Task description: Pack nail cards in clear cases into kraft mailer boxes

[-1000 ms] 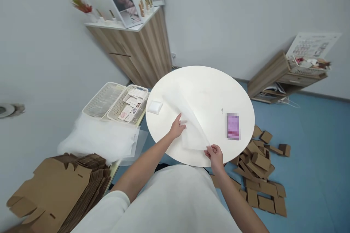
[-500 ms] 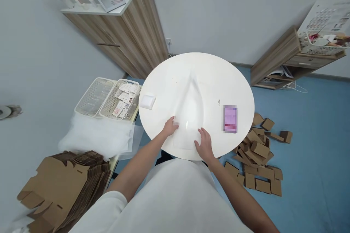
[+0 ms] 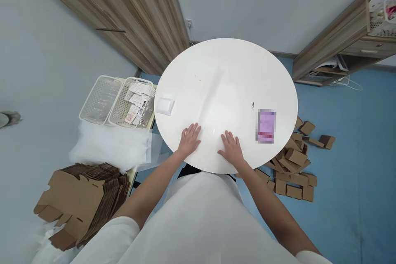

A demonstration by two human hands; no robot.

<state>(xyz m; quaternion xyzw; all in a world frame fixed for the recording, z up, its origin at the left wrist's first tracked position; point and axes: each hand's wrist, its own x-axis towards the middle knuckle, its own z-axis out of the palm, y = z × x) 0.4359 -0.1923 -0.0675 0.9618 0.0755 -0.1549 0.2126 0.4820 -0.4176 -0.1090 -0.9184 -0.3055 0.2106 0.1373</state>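
Note:
Flat on the round white table (image 3: 244, 70), near its front edge, lies my left hand (image 3: 189, 140) with its fingers spread. To the right of it my right hand (image 3: 231, 148) also rests palm down, fingers apart. Between and beyond the hands a thin translucent sheet (image 3: 212, 90) seems to lie flat; its edges are hard to make out. A small white packet (image 3: 165, 106) is at the table's left side. A blurred purple item (image 3: 266, 126) lies at the right.
White baskets (image 3: 100, 101), one holding paper packets (image 3: 136, 99), stand at the left beside white foam sheets (image 3: 111, 144) and stacked flat cardboard (image 3: 74, 202). Small brown boxes (image 3: 295, 156) lie on the floor at the right. Wooden cabinets (image 3: 148, 12) stand behind.
The raised translucent sheet now lies flatter on the table. My left hand has let go of its edge and spread out, and my right hand has flattened. The view has tilted down.

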